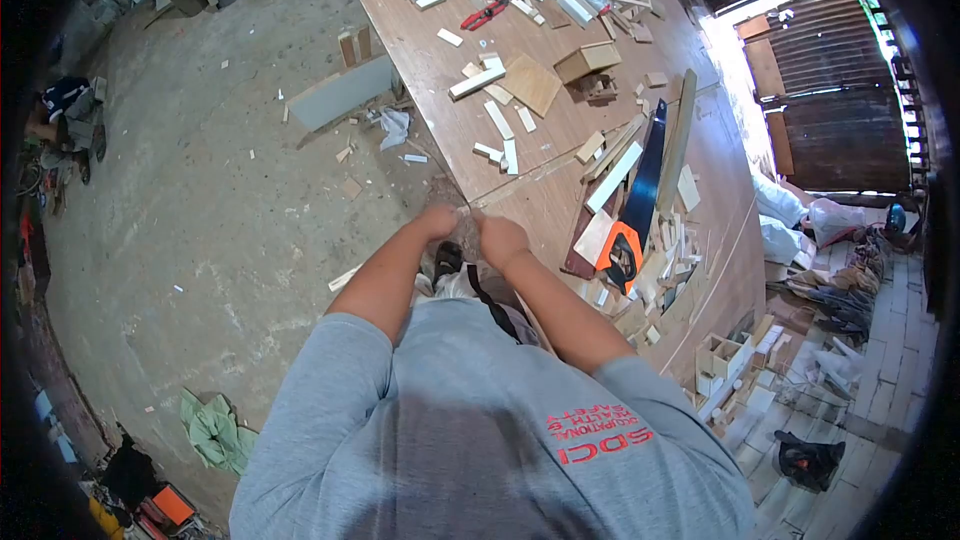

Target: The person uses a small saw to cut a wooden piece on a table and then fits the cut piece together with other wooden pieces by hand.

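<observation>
Close together at the table's edge, in front of my body, are my left hand [438, 221] and my right hand [502, 240]. Fingers are curled on both hands, and a tiny pale bit shows between them, too small to name. The right hand is by the corner of the wooden table [545, 215]. To its right lies a handsaw [643, 180] with an orange and black handle, on top of wood strips. White-faced wood blocks [510, 155] rest on the table just beyond my hands.
Red-handled pliers [485, 15], a small wooden box [587, 61] and a square plywood piece [531, 86] lie farther up the table. A grey board [343, 93] stands on the floor at left. A person [72, 115] sits at far left. Green cloth [216, 430] lies on the floor.
</observation>
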The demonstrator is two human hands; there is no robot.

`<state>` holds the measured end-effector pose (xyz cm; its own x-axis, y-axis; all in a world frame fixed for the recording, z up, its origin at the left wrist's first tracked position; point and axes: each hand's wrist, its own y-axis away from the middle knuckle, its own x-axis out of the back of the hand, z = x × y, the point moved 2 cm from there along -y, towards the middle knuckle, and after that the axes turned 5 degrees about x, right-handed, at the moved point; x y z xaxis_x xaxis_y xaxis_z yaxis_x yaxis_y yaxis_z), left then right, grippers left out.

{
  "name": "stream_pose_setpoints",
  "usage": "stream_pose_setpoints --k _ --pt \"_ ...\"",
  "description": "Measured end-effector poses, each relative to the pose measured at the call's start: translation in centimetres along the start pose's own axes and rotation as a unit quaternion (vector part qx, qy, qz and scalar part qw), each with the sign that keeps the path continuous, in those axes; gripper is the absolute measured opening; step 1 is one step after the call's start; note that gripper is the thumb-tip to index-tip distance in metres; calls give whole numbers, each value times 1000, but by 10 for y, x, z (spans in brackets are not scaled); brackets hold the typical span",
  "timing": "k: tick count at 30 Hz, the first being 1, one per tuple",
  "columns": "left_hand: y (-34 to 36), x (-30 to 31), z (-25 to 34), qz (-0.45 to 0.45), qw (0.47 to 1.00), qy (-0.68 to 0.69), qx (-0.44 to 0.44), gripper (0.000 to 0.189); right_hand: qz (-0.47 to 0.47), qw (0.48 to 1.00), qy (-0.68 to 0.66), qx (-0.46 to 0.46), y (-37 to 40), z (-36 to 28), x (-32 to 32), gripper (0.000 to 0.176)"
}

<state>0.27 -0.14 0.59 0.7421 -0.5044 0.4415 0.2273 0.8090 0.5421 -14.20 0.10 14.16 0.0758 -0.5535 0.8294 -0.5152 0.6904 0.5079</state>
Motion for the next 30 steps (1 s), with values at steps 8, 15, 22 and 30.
stream_pose_setpoints --k 8,15,22,30 --pt "3 16 16 -27 1000 2 10 53 40 998 -54 -14 58 2 -1 52" --pt "-1 8 4 -60 996 55 20 54 88 994 -63 -6 6 8 -26 52" --pt "0 12 7 -137 970 168 107 51 63 994 -87 -24 84 12 -31 56" --pt "8 15 12 -169 956 201 131 49 144 984 -104 5 24 11 -40 56"
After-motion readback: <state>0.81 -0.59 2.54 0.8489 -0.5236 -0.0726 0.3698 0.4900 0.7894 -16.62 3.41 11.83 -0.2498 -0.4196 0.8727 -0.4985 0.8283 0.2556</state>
